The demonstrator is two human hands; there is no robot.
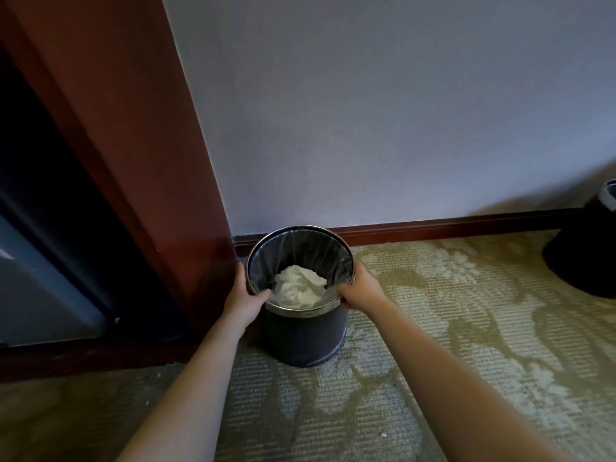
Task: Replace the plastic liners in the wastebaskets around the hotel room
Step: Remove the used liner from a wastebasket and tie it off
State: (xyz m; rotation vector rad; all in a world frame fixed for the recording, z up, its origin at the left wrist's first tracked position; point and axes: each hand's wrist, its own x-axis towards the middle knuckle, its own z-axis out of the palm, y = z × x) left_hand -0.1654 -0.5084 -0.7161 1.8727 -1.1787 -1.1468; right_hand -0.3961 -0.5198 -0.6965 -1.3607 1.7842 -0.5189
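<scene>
**A:** What is hard to make out here?

**B:** A second wastebasket at the right edge of the frame is cut off, so only its dark side and a bit of pale rim show; the dark recess at the left of the frame gives a grey panel and little else; the fingertips of the person's right hand do not show clearly

**A:** And where does the task's bin stand?

**B:** The wastebasket stands upright on the patterned carpet in the lower middle of the frame, just beside the reddish wooden panel and near the baseboard under the pale wall; a clear liner lines its inside up to the metal rim, with crumpled white paper lying in it

**A:** How do the hands hold it?

**B:** The left hand clasps the rim on its left side, thumb hooked over the edge into the opening, fingers laid along the outside; the right hand grasps the right side, curled round the rim; whether either hand pinches the plastic itself or only the metal ring cannot be told
</scene>
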